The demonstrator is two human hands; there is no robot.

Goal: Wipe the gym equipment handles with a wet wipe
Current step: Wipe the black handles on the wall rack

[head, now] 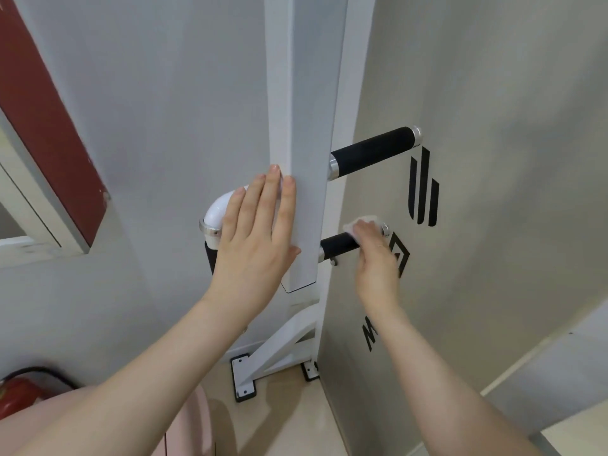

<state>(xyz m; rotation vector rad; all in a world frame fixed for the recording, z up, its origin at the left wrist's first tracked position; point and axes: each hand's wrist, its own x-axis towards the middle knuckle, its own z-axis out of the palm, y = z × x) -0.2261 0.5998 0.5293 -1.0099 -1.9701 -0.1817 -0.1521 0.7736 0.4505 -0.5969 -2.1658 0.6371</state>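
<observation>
A white metal upright [306, 179] of the gym machine carries two black foam handles on its right side. My right hand [375, 255] is wrapped around the outer end of the lower handle [337, 245], with a white wet wipe [357, 225] pressed against it. The upper handle [371, 151] is free, its chrome cap at the far end. My left hand [260, 232] lies flat, fingers spread, against the left face of the upright. It partly covers a white elbow tube [218, 209] and a third black grip [210, 258].
A beige wall with black logo markings [422, 189] stands close behind the handles. The machine's white base bracket [245, 376] is bolted to the floor below. A red fire extinguisher [19, 394] sits at the lower left. A red-framed panel [49, 120] runs along the upper left.
</observation>
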